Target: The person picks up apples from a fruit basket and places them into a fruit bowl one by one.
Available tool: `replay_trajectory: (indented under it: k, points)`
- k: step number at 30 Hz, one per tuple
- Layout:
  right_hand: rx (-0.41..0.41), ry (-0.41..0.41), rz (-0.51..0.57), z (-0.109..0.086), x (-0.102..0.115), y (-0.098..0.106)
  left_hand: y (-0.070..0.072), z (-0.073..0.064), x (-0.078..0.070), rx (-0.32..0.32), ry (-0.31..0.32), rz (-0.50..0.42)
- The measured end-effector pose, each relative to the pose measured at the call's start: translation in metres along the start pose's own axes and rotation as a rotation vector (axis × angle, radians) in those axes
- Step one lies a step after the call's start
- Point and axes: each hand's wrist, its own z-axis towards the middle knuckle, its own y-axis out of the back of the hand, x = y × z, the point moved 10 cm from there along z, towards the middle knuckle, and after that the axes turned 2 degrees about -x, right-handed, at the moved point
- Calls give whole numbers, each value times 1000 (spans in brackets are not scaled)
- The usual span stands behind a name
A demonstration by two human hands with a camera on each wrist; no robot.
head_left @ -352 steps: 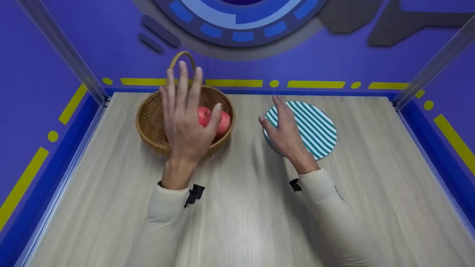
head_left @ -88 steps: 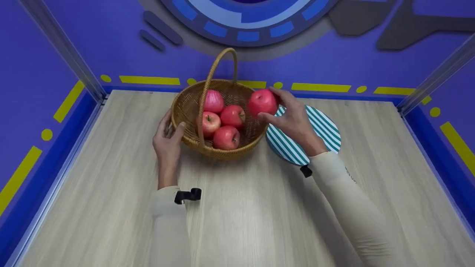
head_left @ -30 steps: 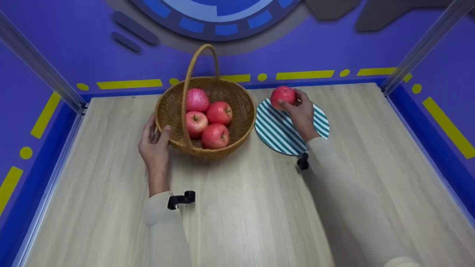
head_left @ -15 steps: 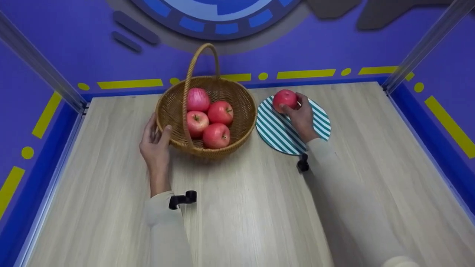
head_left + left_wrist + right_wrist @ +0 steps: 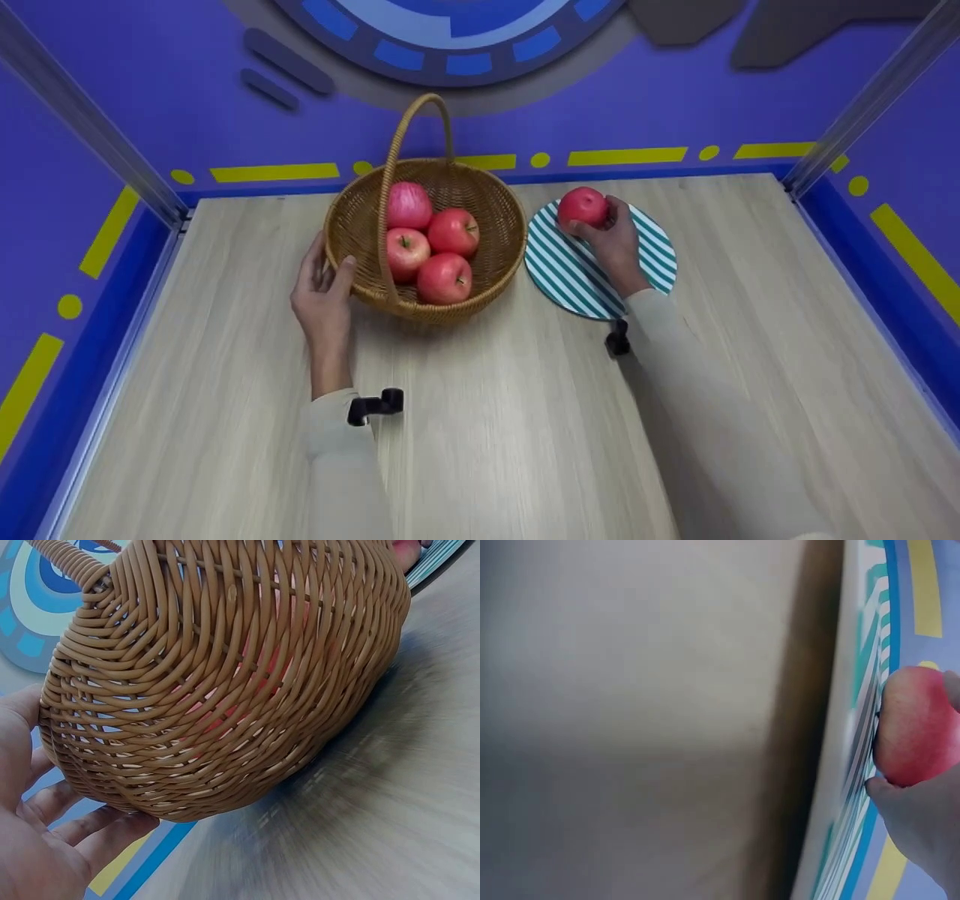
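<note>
My left hand point(image 5: 322, 296) holds the left side of a round wicker basket point(image 5: 496, 225), thumb at the rim and fingers against the outside. Several red apples point(image 5: 445, 279) lie inside, beneath the tall arched handle. In the left wrist view, fingers point(image 5: 112, 836) reach under the woven side of the basket point(image 5: 225, 682). My right hand point(image 5: 616, 244) grips another red apple point(image 5: 582, 207) at the back of a round green-and-white striped board point(image 5: 570, 277). The right wrist view has this apple point(image 5: 915, 727) low at the striped surface, thumb and a finger around it.
Both things stand on a pale wooden table point(image 5: 487, 420), the board right of the basket. Blue-purple panels point(image 5: 570, 112) with yellow marks close off the back and sides. Each sleeve carries a small black mount point(image 5: 375, 406).
Earlier both hands hovered open. The basket then shifted right, and my right hand carried an apple from the basket's edge to the board, lowering slightly. During the last half second the hands barely move.
</note>
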Motion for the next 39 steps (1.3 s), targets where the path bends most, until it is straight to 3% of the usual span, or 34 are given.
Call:
replay_trajectory:
  k: [7,14,20,31,36,39]
  points:
    - [-131,1,43,-13,11,13,0,0,0,2,4,10]
    - [-212,151,209,-42,49,17,1,-1,1,4,30,13]
    - [-213,270,305,-65,76,14,-1,-2,-1,12,30,8]
    - [-170,335,404,-84,87,3,1,-1,0,8,11,5]
    - [-137,337,409,-90,92,-5,1,0,2,7,23,13]
    - [-121,384,400,-95,100,-9,0,-1,2,7,25,14]
